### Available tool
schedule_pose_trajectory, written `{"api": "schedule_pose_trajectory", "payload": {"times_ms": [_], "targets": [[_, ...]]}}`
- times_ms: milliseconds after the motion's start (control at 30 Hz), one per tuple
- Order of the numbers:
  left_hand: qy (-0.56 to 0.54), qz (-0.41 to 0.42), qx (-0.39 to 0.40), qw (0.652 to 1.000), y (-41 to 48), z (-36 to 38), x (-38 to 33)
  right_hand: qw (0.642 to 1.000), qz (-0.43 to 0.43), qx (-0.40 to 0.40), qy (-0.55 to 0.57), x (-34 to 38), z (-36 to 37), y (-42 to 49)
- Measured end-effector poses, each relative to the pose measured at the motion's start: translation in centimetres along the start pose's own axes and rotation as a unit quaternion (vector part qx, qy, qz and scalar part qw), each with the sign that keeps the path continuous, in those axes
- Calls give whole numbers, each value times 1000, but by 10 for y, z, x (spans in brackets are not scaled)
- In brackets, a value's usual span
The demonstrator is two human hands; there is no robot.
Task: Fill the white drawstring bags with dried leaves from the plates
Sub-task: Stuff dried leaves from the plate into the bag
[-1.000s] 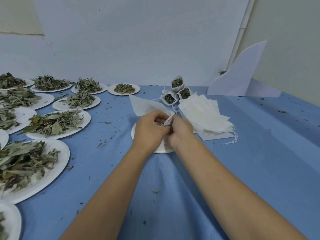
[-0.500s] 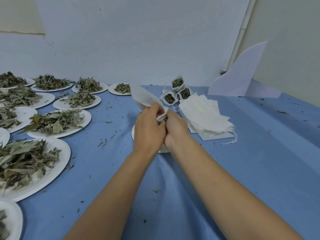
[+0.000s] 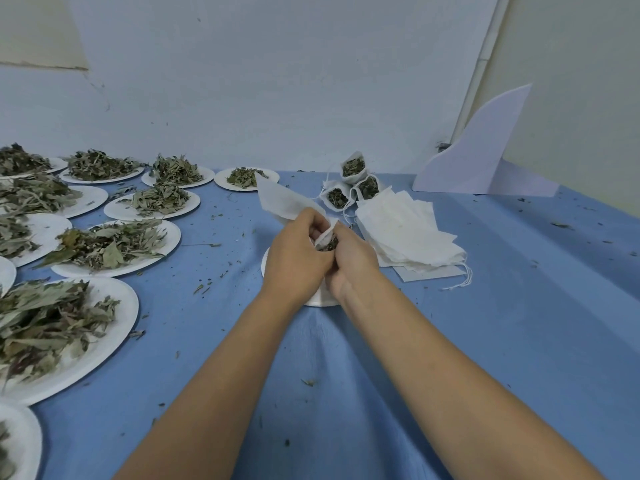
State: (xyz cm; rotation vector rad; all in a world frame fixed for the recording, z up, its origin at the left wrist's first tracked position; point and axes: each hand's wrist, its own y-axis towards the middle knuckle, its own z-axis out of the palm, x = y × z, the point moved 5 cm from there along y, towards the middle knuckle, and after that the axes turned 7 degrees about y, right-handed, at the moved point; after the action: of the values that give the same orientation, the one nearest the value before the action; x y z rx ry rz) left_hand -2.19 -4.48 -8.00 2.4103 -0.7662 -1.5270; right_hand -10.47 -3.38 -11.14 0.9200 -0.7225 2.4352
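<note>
Both hands meet over a small white plate (image 3: pixel 317 300) at the table's middle. My left hand (image 3: pixel 297 258) grips a white drawstring bag (image 3: pixel 282 202), whose empty end sticks up to the far left. My right hand (image 3: pixel 349 261) holds the bag's mouth, where a clump of dried leaves (image 3: pixel 328 244) shows between the fingers. Three filled bags (image 3: pixel 351 185) stand at the back, and a stack of empty white bags (image 3: pixel 405 230) lies right of my hands.
Several white plates heaped with dried leaves (image 3: pixel 114 244) cover the left side of the blue tablecloth (image 3: pixel 502 323). Leaf crumbs are scattered over the cloth. A white folded card (image 3: pixel 481 150) stands at the back right against the wall.
My hands have lifted a little off the small plate, and the bag's loose end has swung upward. Dried leaves now show at the bag's mouth between my fingers.
</note>
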Motion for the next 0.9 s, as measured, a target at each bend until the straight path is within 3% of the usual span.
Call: {"api": "schedule_pose_trajectory", "payload": {"times_ms": [133,367,567,667,767,900], "targets": [[-15,-8,-37,999,0,-7,1,999,-29,22,-35,1,4,-7],[-25,-24,-80,996,2,-12,6,975,-111,37,-188,3,10,-16],[12,-31,-130,991,5,-19,12,996,-26,67,-60,3,17,-19],[6,-46,-166,985,8,-28,18,987,-45,100,-119,7,20,-17],[-18,-72,-179,981,7,-30,23,939,-140,130,-286,11,22,-17],[-16,-68,-185,980,6,-31,21,815,-323,131,-463,24,26,-30]]}}
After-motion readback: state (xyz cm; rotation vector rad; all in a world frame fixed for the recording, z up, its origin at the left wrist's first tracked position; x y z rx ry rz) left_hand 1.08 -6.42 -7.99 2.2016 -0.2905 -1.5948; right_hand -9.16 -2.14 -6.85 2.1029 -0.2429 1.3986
